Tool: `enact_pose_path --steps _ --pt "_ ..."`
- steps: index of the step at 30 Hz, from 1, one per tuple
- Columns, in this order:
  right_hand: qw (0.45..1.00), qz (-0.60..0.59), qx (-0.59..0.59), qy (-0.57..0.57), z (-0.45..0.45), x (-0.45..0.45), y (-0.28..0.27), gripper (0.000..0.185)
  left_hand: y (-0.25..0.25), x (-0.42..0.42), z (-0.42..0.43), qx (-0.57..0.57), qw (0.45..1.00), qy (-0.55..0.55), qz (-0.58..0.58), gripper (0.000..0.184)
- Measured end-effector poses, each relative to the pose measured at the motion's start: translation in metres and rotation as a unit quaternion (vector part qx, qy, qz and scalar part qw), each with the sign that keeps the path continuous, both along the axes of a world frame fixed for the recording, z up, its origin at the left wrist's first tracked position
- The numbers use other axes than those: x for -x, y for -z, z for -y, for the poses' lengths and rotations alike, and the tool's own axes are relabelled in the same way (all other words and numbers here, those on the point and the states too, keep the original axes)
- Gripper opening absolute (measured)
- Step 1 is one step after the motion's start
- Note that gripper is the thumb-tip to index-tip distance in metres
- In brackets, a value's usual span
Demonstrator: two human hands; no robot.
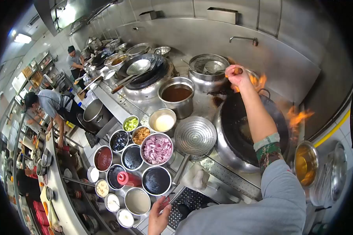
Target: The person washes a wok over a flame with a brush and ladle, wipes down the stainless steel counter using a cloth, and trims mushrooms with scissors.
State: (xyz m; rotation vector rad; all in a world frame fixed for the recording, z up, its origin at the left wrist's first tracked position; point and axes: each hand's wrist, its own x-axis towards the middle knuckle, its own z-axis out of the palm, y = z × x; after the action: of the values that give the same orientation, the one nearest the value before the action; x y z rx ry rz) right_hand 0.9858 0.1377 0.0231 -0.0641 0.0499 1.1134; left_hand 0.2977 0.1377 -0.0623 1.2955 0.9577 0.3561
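1. Right hand (pixel 236 77): fingers closed around wooden handle (pixel 238 71), upper right.
2. Left hand (pixel 159 216), bottom centre, cut off: fingers curled, grip impossible to tell.
3. Right forearm (pixel 258 115) hides part of wok (pixel 236 131); flames (pixel 298 117) alongside.

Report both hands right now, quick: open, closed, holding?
Left hand: fingers partly curled; whether it holds anything cannot be told.
Right hand: closed, grip around a wooden handle.

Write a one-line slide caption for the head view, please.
The person's right grip holds a brown wooden handle near a round black metal wok, with orange flames alongside.
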Motion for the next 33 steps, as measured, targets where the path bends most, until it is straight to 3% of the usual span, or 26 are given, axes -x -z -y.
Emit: enact_pose_path --steps 7,8,11,16,19,23,28,30,33 --pt "0.99 -0.09 -0.104 0.034 0.096 0.078 -0.056 0.003 -0.004 0.0 -0.014 -0.032 0.998 0.054 -0.004 0.044" --pt "0.99 -0.014 -0.109 0.087 0.112 0.101 -0.059 0.005 -0.003 0.002 -0.016 -0.037 0.997 0.064 -0.007 0.044" --pt "0.994 0.022 -0.065 0.086 0.169 0.138 -0.066 0.007 -0.012 0.0 -0.021 -0.1 0.989 0.105 0.019 0.045" --pt "0.977 0.07 0.115 0.164 0.269 0.194 -0.067 0.009 -0.013 -0.006 -0.025 -0.029 0.989 0.138 0.046 0.047" --pt "0.944 0.154 0.241 0.163 0.328 0.225 -0.069 0.008 -0.007 -0.019 -0.03 -0.089 0.972 0.216 0.025 0.047" --pt "0.848 0.207 0.466 0.143 0.391 0.287 -0.087 0.008 -0.009 -0.04 -0.026 -0.153 0.937 0.313 0.011 0.045" --pt "0.675 0.271 0.656 0.203 0.427 0.391 -0.109 0.01 -0.011 -0.062 -0.016 -0.18 0.898 0.4 0.022 0.045" --pt "0.664 0.237 0.668 0.239 0.43 0.425 -0.112 0.015 -0.01 -0.068 -0.013 -0.167 0.883 0.438 0.024 0.045" --pt "0.687 0.26 0.647 0.203 0.438 0.473 -0.109 0.034 -0.006 -0.075 -0.009 -0.196 0.864 0.461 0.054 0.046"
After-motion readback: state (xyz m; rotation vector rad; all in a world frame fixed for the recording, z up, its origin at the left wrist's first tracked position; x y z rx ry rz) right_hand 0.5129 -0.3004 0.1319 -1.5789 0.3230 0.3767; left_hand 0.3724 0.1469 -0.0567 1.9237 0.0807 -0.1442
